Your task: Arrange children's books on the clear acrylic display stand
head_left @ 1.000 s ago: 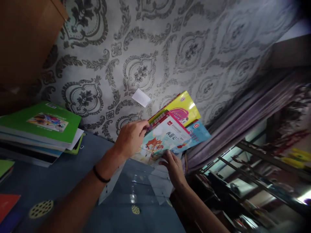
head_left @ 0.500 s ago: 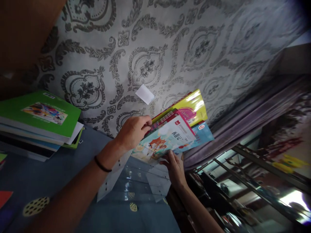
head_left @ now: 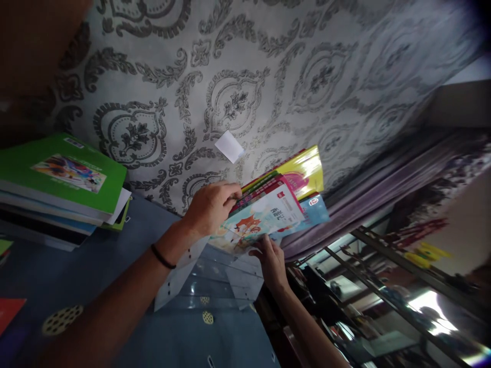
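Note:
A row of upright books leans in a clear plastic book stand point(head_left: 192, 291) on the table. At the front is a pale picture-covered book point(head_left: 264, 214), with a blue book point(head_left: 316, 212) and a glossy yellow book point(head_left: 309, 171) behind it. My left hand point(head_left: 210, 207) has its fingers curled against the spine side of the books, with the fingertips partly hidden. On the opposite side, my right hand point(head_left: 273, 263) pinches the front book's lower edge, its thumb and fingers close together.
To the left lies a stack of books topped by a green one point(head_left: 69, 174). A red-orange item point(head_left: 11, 312) is at the table's left edge. Patterned wallpaper with a white switch plate point(head_left: 229, 146) rises behind. Cluttered shelves point(head_left: 376, 306) and a curtain stand at right.
The view has shifted slightly. Both hands stay at the books, which keep nearly the same place in the stand; the right hand appears a little further left.

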Tool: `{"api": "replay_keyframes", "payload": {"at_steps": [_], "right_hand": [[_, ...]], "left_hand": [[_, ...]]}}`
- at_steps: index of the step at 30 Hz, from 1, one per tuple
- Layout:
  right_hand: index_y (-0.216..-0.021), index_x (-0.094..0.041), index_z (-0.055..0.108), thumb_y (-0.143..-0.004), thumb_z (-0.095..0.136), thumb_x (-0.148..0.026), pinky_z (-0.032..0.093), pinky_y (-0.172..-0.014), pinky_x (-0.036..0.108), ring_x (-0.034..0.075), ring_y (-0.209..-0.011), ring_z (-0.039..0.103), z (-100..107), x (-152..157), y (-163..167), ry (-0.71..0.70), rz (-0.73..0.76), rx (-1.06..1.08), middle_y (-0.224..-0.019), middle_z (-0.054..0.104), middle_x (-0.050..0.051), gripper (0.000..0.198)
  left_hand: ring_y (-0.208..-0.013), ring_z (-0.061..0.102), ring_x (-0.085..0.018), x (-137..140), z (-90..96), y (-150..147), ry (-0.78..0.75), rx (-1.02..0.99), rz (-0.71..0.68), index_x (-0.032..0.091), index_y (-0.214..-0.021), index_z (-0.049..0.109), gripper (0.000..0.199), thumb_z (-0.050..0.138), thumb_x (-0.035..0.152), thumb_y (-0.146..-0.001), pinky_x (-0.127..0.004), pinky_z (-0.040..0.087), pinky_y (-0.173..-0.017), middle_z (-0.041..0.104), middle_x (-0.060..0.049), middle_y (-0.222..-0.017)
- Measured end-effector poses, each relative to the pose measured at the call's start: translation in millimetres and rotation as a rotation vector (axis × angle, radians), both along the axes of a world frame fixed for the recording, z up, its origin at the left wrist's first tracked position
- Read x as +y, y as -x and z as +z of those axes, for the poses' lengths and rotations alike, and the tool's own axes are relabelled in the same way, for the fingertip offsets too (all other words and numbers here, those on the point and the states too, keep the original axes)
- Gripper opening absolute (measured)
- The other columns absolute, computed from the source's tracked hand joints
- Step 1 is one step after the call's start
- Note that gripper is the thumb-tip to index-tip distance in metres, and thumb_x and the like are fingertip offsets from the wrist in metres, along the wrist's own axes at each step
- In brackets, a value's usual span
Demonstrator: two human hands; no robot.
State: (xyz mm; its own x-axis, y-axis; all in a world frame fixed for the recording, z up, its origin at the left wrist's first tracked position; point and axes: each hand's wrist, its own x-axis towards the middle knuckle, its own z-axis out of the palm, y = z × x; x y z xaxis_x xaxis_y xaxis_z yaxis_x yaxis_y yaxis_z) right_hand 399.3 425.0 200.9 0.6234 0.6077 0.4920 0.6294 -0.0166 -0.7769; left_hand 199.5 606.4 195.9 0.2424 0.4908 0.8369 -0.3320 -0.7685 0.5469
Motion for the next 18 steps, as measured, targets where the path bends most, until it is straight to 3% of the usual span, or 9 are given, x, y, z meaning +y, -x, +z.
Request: {"api": "replay_keyframes", "payload": {"at_steps": [7, 10, 18], "right_hand": [[-0.089, -0.019, 0.072, -0.073, 0.072, -0.072, 0.055, -0.053, 0.028, 0.02, -0.073, 0.065, -2, 0, 0, -0.008, 0.007, -0.014, -0.088, 0.071, 0.007, 0.055], [-0.089, -0.02, 0.071, -0.073, 0.072, -0.073, 0.055, -0.052, 0.03, 0.021, -0.072, 0.066, -2, 0, 0, -0.007, 0.019, -0.008, -0.084, 0.071, 0.007, 0.056], [-0.089, -0.02, 0.072, -0.073, 0.071, -0.074, 0.055, -0.052, 0.029, 0.021, -0.074, 0.065, -2, 0, -3, -0.016, 0.031, -0.015, -0.086, 0.071, 0.008, 0.057]], "left_hand": [[-0.091, 0.07, -0.022, -9, -1.7, -6, 0.004, 0.081, 0.046, 0.02, -0.108, 0.068, 0.021, 0.057, 0.014, -0.092, -0.032, 0.053, -0.081, 0.076, -0.006, -0.1], [-0.094, 0.071, -0.023, -11, -3.0, -8, 0.001, 0.085, 0.048, 0.019, -0.109, 0.07, 0.025, 0.05, 0.014, -0.094, -0.034, 0.053, -0.083, 0.077, -0.008, -0.103], [-0.068, 0.064, -0.017, -9, -1.3, -3, 0.02, 0.077, -0.016, 0.019, -0.104, 0.072, 0.019, 0.061, 0.023, -0.09, -0.029, 0.051, -0.068, 0.073, -0.003, -0.08]]}}
